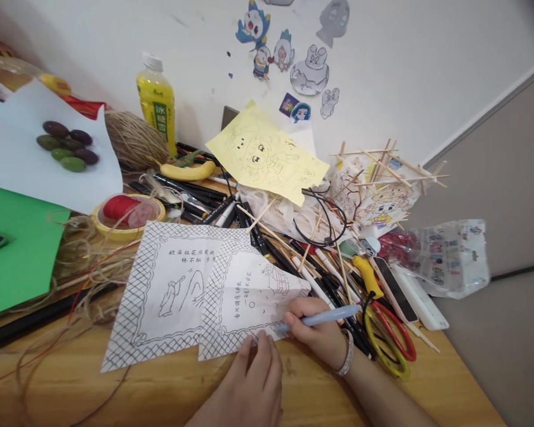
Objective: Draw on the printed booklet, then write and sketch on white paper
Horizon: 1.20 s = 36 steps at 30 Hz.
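Observation:
My right hand (314,332) grips a light blue pen (331,315), its tip at the lower right edge of a small drawn sheet (244,305). That sheet carries handwriting, a little drawing and a cross-hatched border. My left hand (253,379) lies with its fingers stretched out, the fingertips on the sheet's bottom edge. Beneath its left side lies a larger sheet (173,332) with a similar hatched border, a drawn figure and writing. A sparkling bracelet (347,354) circles my right wrist.
Behind the sheets lie heaped markers (204,198), thin sticks and a yellow drawing (267,157). Scissors (389,341) and a phone (394,290) sit to the right. A drink bottle (158,107), twine ball (136,139), tape roll (160,216) and green paper (22,249) are farther left.

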Tool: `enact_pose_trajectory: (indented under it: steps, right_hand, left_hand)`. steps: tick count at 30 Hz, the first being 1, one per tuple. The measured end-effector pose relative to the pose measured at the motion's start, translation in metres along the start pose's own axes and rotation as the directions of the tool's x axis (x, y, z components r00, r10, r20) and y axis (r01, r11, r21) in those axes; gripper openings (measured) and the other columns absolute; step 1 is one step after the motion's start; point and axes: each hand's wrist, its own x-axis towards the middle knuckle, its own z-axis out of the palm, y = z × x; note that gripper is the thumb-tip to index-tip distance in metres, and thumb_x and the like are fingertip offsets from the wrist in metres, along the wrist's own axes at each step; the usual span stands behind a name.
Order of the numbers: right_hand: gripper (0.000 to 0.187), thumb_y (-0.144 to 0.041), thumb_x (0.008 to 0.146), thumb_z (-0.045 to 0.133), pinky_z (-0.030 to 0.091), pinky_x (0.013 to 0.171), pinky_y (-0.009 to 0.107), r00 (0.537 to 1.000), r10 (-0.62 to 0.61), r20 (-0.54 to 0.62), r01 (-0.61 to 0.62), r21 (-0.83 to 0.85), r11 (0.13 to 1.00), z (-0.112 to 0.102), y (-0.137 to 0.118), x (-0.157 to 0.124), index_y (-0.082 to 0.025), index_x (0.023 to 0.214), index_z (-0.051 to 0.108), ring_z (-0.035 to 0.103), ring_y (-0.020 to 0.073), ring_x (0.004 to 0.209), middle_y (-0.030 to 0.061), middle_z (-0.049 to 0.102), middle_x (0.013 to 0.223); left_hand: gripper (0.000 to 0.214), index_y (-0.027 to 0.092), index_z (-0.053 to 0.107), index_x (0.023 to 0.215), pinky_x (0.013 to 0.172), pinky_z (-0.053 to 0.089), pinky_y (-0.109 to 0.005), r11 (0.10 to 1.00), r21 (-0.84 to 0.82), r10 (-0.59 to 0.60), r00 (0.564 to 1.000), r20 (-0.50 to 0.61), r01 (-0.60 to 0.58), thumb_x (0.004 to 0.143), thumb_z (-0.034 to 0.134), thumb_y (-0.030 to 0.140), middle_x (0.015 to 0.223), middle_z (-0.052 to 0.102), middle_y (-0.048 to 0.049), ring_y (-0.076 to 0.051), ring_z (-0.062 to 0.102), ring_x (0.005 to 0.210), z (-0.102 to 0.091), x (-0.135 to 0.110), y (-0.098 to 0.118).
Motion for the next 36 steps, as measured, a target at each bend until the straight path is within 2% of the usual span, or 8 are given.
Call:
enact_pose_trajectory:
  steps: [4, 8, 12, 17, 22, 25, 29, 36]
  right_hand:
    - [0.035, -0.027, 0.084, 0.047, 0.033, 0.047, 0.023, 0.999, 0.034, -0.005, -0.034, 0.004, 0.999, 0.0, 0.0016, -0.0005, -0.021, 0.052, 0.036, 0.041, 0.0113, 0.047, -0.0035, 0.042, 0.049]
    - [0.035, -0.031, 0.083, 0.048, 0.035, 0.048, 0.024, 0.997, 0.079, -0.004, -0.079, 0.042, 0.996, -0.0004, 0.0037, -0.0014, -0.021, 0.051, 0.039, 0.043, 0.0119, 0.048, -0.0027, 0.044, 0.049]
    - [0.037, -0.033, 0.082, 0.052, 0.036, 0.046, 0.024, 0.992, 0.127, -0.004, -0.125, 0.126, 0.984, -0.0001, 0.0043, -0.0015, -0.021, 0.049, 0.042, 0.044, 0.0118, 0.046, -0.0029, 0.044, 0.047]
    - [0.034, -0.035, 0.086, 0.051, 0.04, 0.046, 0.023, 0.983, 0.173, -0.053, -0.153, 0.271, 0.95, 0.0008, 0.0029, -0.003, -0.02, 0.055, 0.049, 0.05, 0.0128, 0.045, -0.0027, 0.05, 0.046]
    - [0.036, -0.03, 0.088, 0.049, 0.041, 0.051, 0.025, 0.999, 0.035, -0.038, -0.033, 0.059, 0.998, -0.0003, -0.0005, -0.0033, -0.02, 0.054, 0.049, 0.052, 0.0132, 0.049, 0.0001, 0.056, 0.051]
    - [0.036, -0.029, 0.089, 0.045, 0.038, 0.051, 0.025, 1.0, 0.01, -0.021, -0.011, -0.028, 1.0, -0.001, -0.0012, -0.0019, -0.02, 0.054, 0.048, 0.05, 0.0131, 0.049, -0.0004, 0.054, 0.05]
    - [0.036, -0.029, 0.089, 0.043, 0.036, 0.05, 0.025, 1.0, 0.012, -0.005, -0.013, -0.069, 0.998, -0.0013, -0.0003, -0.0011, -0.02, 0.054, 0.045, 0.048, 0.013, 0.049, -0.0007, 0.052, 0.05]
    - [0.035, -0.031, 0.089, 0.046, 0.036, 0.05, 0.024, 0.999, 0.047, 0.01, -0.047, -0.038, 0.998, -0.0018, -0.0003, -0.0006, -0.02, 0.055, 0.045, 0.047, 0.0126, 0.049, -0.0017, 0.05, 0.051]
  left_hand:
    - [0.039, 0.012, 0.07, 0.106, 0.093, 0.029, -0.046, 1.0, -0.004, 0.007, 1.0, 0.012, -0.007, 0.098, 0.038, 0.032, 0.108, 0.068, -0.0123, -0.03, 0.053, 0.107, 0.0, 0.0002, -0.0005]
    - [0.039, 0.011, 0.07, 0.106, 0.093, 0.029, -0.046, 1.0, 0.002, 0.008, 1.0, 0.003, -0.008, 0.098, 0.037, 0.031, 0.108, 0.068, -0.0128, -0.03, 0.053, 0.107, 0.0012, 0.0001, -0.0012]
    - [0.04, 0.011, 0.07, 0.106, 0.094, 0.029, -0.046, 1.0, 0.008, 0.011, 1.0, -0.004, -0.011, 0.097, 0.038, 0.033, 0.108, 0.068, -0.0132, -0.03, 0.053, 0.106, 0.0037, -0.0003, 0.0001]
    - [0.03, 0.012, 0.07, 0.104, 0.094, 0.029, -0.046, 0.999, 0.038, 0.03, 0.998, -0.056, -0.027, 0.092, 0.048, 0.029, 0.106, 0.069, -0.0126, -0.03, 0.055, 0.105, 0.0058, -0.0001, 0.0001]
    - [0.029, 0.013, 0.07, 0.102, 0.092, 0.031, -0.045, 0.998, 0.026, 0.052, 0.995, -0.089, -0.05, 0.091, 0.048, 0.027, 0.105, 0.069, -0.0121, -0.028, 0.056, 0.103, 0.005, 0.0018, -0.001]
    - [0.028, 0.013, 0.071, 0.1, 0.091, 0.031, -0.046, 0.998, 0.016, 0.054, 0.993, -0.102, -0.052, 0.091, 0.047, 0.026, 0.104, 0.069, -0.0115, -0.029, 0.056, 0.101, 0.0046, 0.0028, -0.001]
    - [0.029, 0.012, 0.071, 0.099, 0.09, 0.031, -0.046, 0.998, 0.001, 0.055, 0.992, -0.117, -0.055, 0.092, 0.046, 0.024, 0.103, 0.07, -0.0108, -0.029, 0.056, 0.1, 0.0045, 0.0034, -0.0009]
    - [0.03, 0.012, 0.071, 0.098, 0.089, 0.031, -0.047, 0.998, 0.008, 0.055, 0.991, -0.123, -0.055, 0.093, 0.045, 0.024, 0.102, 0.07, -0.0112, -0.03, 0.057, 0.099, 0.0033, 0.0022, -0.0002]
